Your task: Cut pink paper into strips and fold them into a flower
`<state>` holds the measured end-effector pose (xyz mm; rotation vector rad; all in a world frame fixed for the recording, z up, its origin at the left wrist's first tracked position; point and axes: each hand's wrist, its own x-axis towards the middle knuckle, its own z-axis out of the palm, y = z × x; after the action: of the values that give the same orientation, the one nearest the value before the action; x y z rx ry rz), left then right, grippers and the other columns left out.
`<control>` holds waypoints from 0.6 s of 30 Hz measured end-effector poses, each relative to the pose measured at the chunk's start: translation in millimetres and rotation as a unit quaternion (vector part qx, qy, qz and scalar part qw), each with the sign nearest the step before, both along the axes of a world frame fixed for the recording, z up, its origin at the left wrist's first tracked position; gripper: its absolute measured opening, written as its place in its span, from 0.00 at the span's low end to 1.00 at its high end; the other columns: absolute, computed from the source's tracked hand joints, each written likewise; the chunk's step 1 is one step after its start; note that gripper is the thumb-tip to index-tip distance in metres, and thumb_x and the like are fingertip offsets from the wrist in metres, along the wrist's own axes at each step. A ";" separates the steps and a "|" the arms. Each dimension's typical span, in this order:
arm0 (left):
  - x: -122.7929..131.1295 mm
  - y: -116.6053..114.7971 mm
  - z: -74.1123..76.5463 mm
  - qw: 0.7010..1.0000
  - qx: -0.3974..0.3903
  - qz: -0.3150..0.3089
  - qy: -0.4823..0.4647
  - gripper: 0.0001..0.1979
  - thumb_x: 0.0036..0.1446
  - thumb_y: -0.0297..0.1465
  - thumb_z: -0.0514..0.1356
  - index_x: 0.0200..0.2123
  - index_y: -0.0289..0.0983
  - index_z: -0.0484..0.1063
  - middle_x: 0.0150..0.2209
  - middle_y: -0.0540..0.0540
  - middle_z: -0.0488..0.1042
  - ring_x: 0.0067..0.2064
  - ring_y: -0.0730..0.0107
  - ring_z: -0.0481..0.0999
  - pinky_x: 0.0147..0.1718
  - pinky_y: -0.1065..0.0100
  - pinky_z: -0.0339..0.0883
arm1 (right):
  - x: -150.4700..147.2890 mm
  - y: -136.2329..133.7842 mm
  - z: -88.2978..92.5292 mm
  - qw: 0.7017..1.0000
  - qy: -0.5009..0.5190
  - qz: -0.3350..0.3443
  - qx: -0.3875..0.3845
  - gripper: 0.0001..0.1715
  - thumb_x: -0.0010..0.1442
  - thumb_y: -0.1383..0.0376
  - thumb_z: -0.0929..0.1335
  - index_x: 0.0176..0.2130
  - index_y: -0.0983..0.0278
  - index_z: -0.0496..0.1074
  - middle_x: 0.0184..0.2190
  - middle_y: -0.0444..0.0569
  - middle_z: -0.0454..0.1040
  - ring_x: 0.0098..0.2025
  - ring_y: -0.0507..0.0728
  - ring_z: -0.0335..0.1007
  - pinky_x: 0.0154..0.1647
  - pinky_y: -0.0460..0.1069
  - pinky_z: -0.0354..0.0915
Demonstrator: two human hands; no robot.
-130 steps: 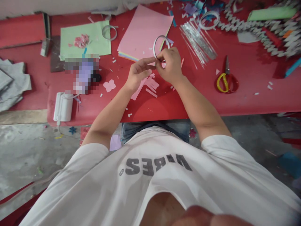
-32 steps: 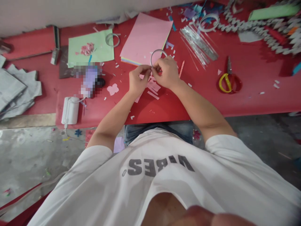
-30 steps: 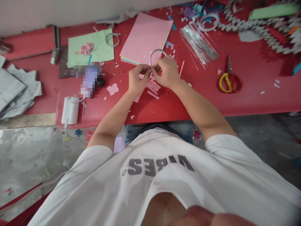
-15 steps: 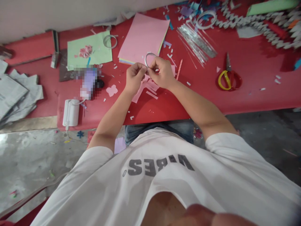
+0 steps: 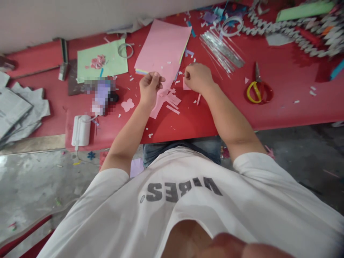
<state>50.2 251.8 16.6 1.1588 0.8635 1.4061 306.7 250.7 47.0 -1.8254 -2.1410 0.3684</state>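
Observation:
My left hand [image 5: 151, 86] is raised over pink paper cuttings [image 5: 173, 99], its fingers curled in and the thumb pressed against them. Whatever sits between those fingertips is too small to make out. To its right, my right hand [image 5: 199, 76] is closed with the knuckles up, and its fingertips are mostly hidden. A small pink paper piece [image 5: 185, 84] shows beside it, and a thin pink stick [image 5: 199, 99] lies just below. Behind both hands rests a stack of coloured paper [image 5: 163, 44], pink on top. A pink flower-shaped cutout [image 5: 127, 105] lies left of my left hand.
Scissors [image 5: 259, 86] with yellow and red handles lie at right. Silvery strips [image 5: 223, 50] and a tape roll [image 5: 232, 26] are behind them. At left are green paper [image 5: 107, 59], another tape roll [image 5: 125, 51], a white power bank [image 5: 81, 130] and folded newspapers [image 5: 16, 107].
My hands were together, pinching a thin curved strip. They have moved apart, the right hand going rightward, and the curved strip no longer shows.

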 end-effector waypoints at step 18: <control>-1.4 0.6 -14.7 0.992 0.050 -0.101 0.048 0.20 0.60 0.40 0.72 0.55 0.46 0.84 0.51 0.46 0.88 0.38 0.65 0.85 0.43 0.59 0.80 | -20.0 -15.1 9.7 0.988 0.075 0.023 0.134 0.17 0.78 0.47 0.68 0.51 0.55 0.77 0.50 0.57 0.82 0.53 0.73 0.78 0.59 0.68 0.75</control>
<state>48.9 252.4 1.9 1.3618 0.7261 1.2468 286.7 235.6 56.8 -1.5517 -2.0229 0.2078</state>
